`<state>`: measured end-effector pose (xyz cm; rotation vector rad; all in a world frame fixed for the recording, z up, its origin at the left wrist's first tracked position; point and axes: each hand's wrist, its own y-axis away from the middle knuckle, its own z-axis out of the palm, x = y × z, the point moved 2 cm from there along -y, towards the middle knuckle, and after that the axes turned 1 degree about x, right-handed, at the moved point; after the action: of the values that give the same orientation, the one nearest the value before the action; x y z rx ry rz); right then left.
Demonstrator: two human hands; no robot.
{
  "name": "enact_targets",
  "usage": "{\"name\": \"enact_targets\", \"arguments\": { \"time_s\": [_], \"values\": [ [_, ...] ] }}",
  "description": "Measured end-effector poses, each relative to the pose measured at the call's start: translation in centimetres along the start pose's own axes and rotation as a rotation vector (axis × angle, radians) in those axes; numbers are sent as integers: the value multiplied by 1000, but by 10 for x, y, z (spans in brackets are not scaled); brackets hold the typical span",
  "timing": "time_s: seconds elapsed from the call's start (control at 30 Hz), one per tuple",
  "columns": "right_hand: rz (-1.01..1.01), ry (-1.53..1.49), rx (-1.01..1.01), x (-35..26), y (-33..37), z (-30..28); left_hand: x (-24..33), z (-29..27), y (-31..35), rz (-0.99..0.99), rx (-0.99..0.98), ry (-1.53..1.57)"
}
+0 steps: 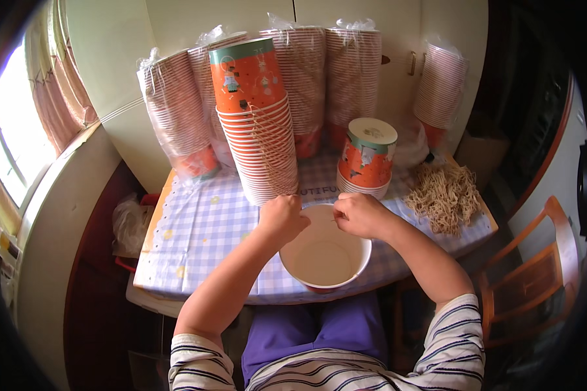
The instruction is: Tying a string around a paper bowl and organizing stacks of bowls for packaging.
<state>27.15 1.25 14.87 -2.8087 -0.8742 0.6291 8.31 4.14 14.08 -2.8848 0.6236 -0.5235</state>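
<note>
A white-lined paper bucket (326, 251) with its open mouth up is at the table's near edge, in front of my body. My left hand (282, 218) is closed at its far left rim, fingers curled, beside the foot of a tall stack of nested orange paper buckets (257, 140). My right hand (361, 215) is pinched at the far right rim. A thin strand may show at its fingertips, but what either hand grips is too small to make out. Tan strings drape down the tall stack's right side. Behind my right hand stands a short upside-down bucket stack (367, 156).
Several plastic-wrapped bucket stacks (293, 85) line the table's back against pale cabinet doors. A tangled heap of tan strings (447, 195) lies at the table's right. A checked cloth (195, 251) covers the table. A wooden chair (531, 267) stands at right, a window (23, 117) at left.
</note>
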Motion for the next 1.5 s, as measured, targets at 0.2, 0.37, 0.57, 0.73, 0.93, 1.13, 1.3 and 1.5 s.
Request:
{"name": "enact_targets", "arguments": {
  "time_s": [0.2,0.37,0.57,0.73,0.93,1.13,1.3,1.5],
  "values": [
    [-194,105,101,14,-18,8,-7,-8,9,-17,-82,219],
    [-158,-145,97,5,-30,0,-31,-17,26,-322,-401,924],
    [-93,-201,97,-23,-28,10,-37,-10,34,-237,-287,872],
    [-17,-140,96,-29,-27,21,-33,-9,33,-162,-250,789],
    [3,-165,110,-29,-29,24,-36,-1,31,-137,-246,759],
    [-2,-150,97,-29,-32,29,-34,-1,29,-130,-238,751],
    [9,-161,86,-35,-35,29,-35,2,26,-52,-251,777],
    [60,-184,4,-32,-35,29,-21,-13,27,-56,-259,571]
  ]
}}
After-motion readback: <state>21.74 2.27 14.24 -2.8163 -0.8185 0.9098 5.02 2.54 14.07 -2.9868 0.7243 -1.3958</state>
